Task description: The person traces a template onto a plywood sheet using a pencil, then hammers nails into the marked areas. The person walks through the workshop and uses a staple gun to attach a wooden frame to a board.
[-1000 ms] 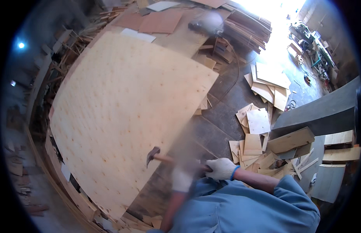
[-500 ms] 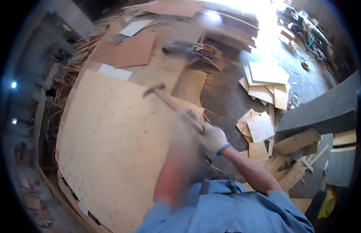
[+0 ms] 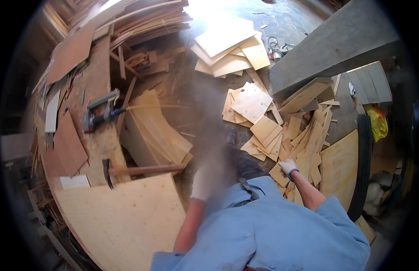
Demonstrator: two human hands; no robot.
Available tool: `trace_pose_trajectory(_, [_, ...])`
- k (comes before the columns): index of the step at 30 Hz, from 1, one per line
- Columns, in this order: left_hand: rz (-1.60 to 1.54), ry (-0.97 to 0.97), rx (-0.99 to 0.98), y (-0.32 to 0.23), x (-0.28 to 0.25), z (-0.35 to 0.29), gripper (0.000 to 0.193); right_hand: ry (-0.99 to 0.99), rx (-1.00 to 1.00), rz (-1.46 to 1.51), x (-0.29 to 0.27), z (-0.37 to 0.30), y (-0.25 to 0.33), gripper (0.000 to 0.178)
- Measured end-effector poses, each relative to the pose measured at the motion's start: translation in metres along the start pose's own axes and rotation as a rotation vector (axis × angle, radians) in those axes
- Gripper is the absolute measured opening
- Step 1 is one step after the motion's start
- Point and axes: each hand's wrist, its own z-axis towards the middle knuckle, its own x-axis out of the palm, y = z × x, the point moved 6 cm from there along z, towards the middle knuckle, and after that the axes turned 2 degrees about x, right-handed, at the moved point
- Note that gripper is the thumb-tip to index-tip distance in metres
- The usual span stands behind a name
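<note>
A hammer (image 3: 144,170) with a wooden handle and dark head lies along the far edge of a pale plywood sheet (image 3: 123,212). Near the handle's end is my left hand (image 3: 203,183), in a white glove; a grey smear covers its fingers. My right hand (image 3: 289,168), in a white glove with a blue cuff, hangs out to the right above a heap of wood offcuts (image 3: 304,142). Its fingers look curled in, with nothing visible in them. A nail gun (image 3: 101,115) with a yellow hose rests on the bench beyond the hammer.
Curved thin boards (image 3: 155,131) lean beside the bench. On the floor ahead are stacks of square plywood pieces (image 3: 252,101). A large grey beam-like panel (image 3: 335,38) slants across the right. Long planks (image 3: 150,22) are piled at the far left.
The hammer, held in my right hand before, now lies on the plywood. My right hand has moved away to the right, and the view has turned right toward the offcuts.
</note>
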Motion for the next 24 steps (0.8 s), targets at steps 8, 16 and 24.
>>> trace_pose_trajectory(8, [0.489,0.084,0.216,-0.067,0.064,0.116,0.03,0.076,-0.063,-0.136,-0.043,0.157,-0.013,0.028])
trace_pose_trajectory(16, [0.131,-0.298,0.0,-0.199,0.157,0.247,0.033,-0.24,-0.609,0.026,-0.164,0.116,0.387,0.016])
trace_pose_trajectory(24, [0.518,0.07,0.015,-0.242,0.212,0.459,0.033,-0.208,-0.215,0.237,-0.205,0.207,0.467,0.019])
